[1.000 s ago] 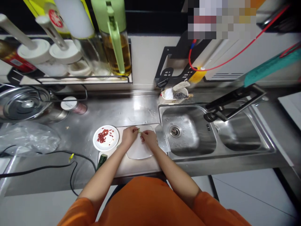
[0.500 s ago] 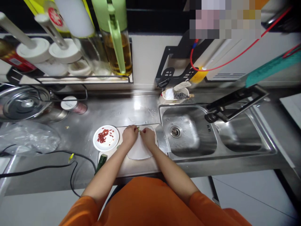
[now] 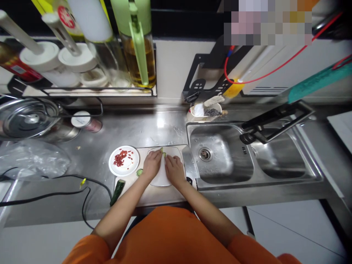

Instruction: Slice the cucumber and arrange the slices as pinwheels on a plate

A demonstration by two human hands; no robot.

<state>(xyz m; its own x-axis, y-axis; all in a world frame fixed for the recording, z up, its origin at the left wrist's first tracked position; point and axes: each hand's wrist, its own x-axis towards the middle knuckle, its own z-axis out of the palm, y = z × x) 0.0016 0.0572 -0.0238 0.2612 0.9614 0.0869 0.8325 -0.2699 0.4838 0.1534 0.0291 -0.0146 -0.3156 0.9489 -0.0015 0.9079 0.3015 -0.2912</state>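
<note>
Both hands are over a white plate (image 3: 162,179) lying on a pale cutting board (image 3: 145,196). My left hand (image 3: 152,164) has its fingertips closed on a small cucumber slice (image 3: 161,150) near the plate's far edge. Another small green piece (image 3: 164,154) sits between the two hands. My right hand (image 3: 175,171) lies over the plate's right side, fingers stretched out, its thumb side close to that piece. By my left forearm are a cut cucumber length (image 3: 118,190) and a cucumber end (image 3: 139,172). A cleaver (image 3: 189,161) rests along the board's right edge.
A white dish (image 3: 115,171) of red berries stands left of the board. Right of it is a double steel sink (image 3: 220,157) with a black faucet (image 3: 255,134). A plastic bag (image 3: 35,159), black cables (image 3: 49,196) and a lidded pot (image 3: 30,121) are at left.
My right hand has shifted slightly down, its fingers going from a pinch to stretched out. My left hand stays nearly in place. More of the cucumber end and the cleaver's handle now show.
</note>
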